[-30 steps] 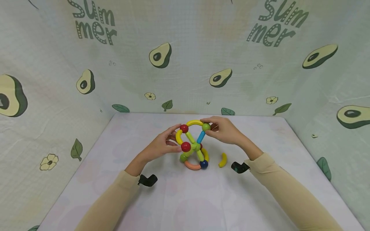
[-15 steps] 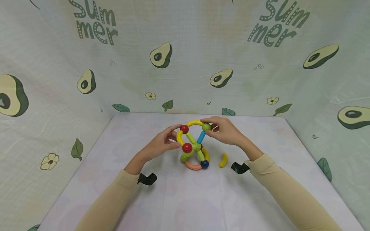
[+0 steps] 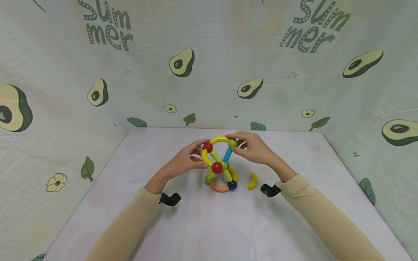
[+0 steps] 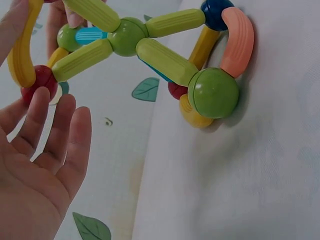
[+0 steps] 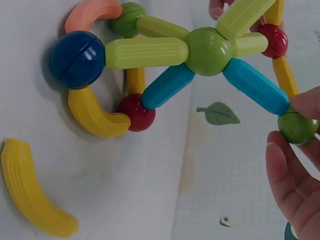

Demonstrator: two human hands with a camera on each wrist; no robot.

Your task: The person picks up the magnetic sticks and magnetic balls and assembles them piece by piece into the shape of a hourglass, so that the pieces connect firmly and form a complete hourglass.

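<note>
A ball-and-stick building toy (image 3: pixel 225 165) stands on the table, with a ring at its base and straight green and blue sticks meeting at a central green ball (image 4: pixel 126 37). My right hand (image 3: pixel 250 146) pinches the upper green ball (image 5: pixel 296 126) between thumb and fingers. On the other side, my left hand (image 3: pixel 183 162) holds the toy's upper left part. Its fingertips touch the far red ball (image 4: pixel 40 82), and its thumb lies by the yellow curved stick (image 3: pixel 205 158) and the nearer red ball (image 3: pixel 217 167).
A loose yellow curved stick (image 3: pixel 252 181) lies on the table (image 3: pixel 209 224) right of the toy. The base ring has a blue ball (image 5: pixel 77 59) and an orange curved stick (image 3: pixel 219 187). A printed cloth (image 3: pixel 215 54) rises behind the table.
My left hand has moved slightly to the right. The nearer red ball and the yellow curved stick beside it have shifted right, towards the centre; my right hand stays on the green ball.
</note>
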